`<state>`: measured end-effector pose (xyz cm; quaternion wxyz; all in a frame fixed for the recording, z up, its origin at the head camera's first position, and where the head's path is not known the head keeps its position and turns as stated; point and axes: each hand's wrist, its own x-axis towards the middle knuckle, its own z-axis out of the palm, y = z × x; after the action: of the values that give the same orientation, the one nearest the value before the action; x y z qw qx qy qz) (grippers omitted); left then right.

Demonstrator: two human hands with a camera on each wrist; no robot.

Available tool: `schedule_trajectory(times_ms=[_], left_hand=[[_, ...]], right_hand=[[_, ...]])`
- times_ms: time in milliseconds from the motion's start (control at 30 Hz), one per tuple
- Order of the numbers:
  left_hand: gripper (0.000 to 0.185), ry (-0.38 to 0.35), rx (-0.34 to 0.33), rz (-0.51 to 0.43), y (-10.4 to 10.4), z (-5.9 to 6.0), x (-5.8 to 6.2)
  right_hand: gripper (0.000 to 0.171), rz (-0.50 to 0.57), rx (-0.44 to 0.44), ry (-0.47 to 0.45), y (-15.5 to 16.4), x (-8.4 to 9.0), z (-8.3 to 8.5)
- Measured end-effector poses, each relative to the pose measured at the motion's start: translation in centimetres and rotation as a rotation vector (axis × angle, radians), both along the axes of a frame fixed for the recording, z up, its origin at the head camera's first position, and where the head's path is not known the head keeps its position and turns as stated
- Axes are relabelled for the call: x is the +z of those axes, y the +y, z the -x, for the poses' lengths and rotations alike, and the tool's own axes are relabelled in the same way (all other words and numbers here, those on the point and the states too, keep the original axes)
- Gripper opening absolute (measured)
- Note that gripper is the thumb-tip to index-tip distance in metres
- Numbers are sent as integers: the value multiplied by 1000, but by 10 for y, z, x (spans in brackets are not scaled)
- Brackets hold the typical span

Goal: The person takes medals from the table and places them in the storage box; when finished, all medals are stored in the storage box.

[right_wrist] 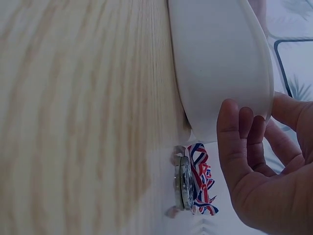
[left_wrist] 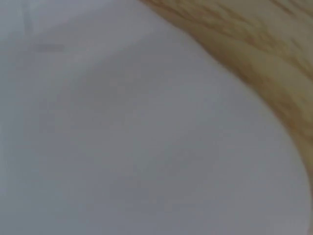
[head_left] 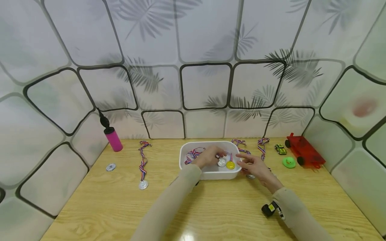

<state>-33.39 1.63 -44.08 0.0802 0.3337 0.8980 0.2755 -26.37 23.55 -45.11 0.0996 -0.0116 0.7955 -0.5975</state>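
A white plastic bin stands mid-table and holds several ribboned medals, among them a silver one and a gold one. My left hand reaches into the bin, and its curled fingers pinch a medal ribbon. The left wrist view shows only the bin's blurred white wall. My right hand hovers by the bin's right side with its fingers loosely curved near the outer wall, holding nothing. Another medal with a striped ribbon lies on the table just below that hand.
On the wooden table a medal and a silver token lie at the left. A pink pump stands at the back left. More ribbons, a small car, a green duck and a red truck sit at the right.
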Motion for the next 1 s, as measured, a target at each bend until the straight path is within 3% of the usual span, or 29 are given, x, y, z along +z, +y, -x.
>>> schedule_trajectory(times_ms=[233, 367, 500, 700, 1000], left_hand=[[54, -77, -60, -7, -1, 1, -1], [52, -58, -86, 15, -2, 3, -2], [59, -53, -63, 31, -4, 4, -2], [63, -165, -33, -88, -15, 5, 1], [39, -175, 2, -230, -38, 1, 17]], right_hand=[[48, 5, 1, -3, 0, 1, -1], [48, 0, 4, 2, 1, 1, 0], [48, -3, 11, 4, 1, 0, 0], [48, -2, 11, 3, 1, 1, 0], [47, -9, -13, -10, -1, 1, -1]])
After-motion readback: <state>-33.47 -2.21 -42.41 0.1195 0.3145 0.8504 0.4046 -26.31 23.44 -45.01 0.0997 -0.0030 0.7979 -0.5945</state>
